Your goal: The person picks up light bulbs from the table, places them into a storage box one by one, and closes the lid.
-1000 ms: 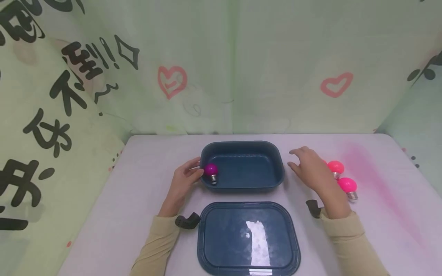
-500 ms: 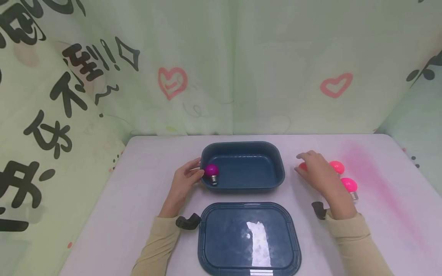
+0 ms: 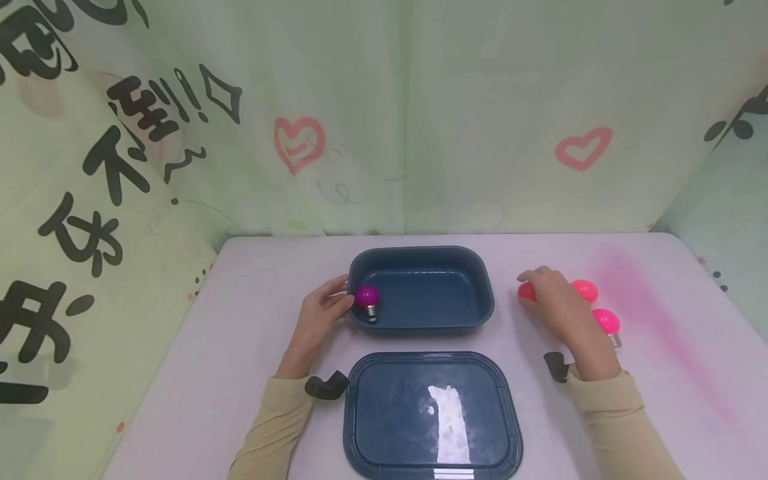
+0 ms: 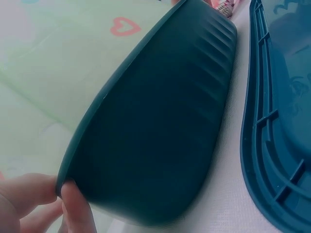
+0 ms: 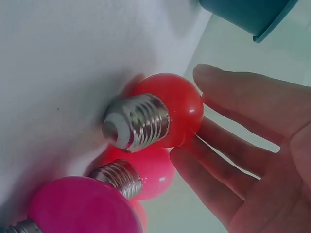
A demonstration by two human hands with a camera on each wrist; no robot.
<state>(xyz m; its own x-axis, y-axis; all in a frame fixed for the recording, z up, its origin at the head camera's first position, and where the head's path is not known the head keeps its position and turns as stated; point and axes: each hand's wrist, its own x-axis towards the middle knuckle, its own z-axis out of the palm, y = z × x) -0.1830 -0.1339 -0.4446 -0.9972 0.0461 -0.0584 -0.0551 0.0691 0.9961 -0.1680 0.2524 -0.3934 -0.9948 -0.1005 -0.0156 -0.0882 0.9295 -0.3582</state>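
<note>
My left hand (image 3: 321, 310) pinches the rim of a dark blue plastic container (image 3: 432, 320) at its left end. In the left wrist view, thumb and fingers meet at the rim's corner. Inside the container, at its left end, lies a purple light bulb (image 3: 367, 297) with a metal screw base. To the container's right, my right hand (image 3: 558, 303) is round a red light bulb (image 5: 172, 109), thumb on one side and fingertips on the other. Its screw base (image 5: 141, 121) faces the right wrist camera. The hand partly covers this bulb in the head view.
Beside the right hand lie a pinkish-red bulb (image 3: 585, 290) and a bright pink bulb (image 3: 607, 321). A dark blue lid (image 3: 432, 407) lies flat in front of the container. The white table (image 3: 198, 373) meets a printed fabric backdrop (image 3: 456, 133) behind.
My right hand has moved rightward from beside the container to the red bulb, and its thumb and fingers have drawn closer round it. The left hand and container stay put.
</note>
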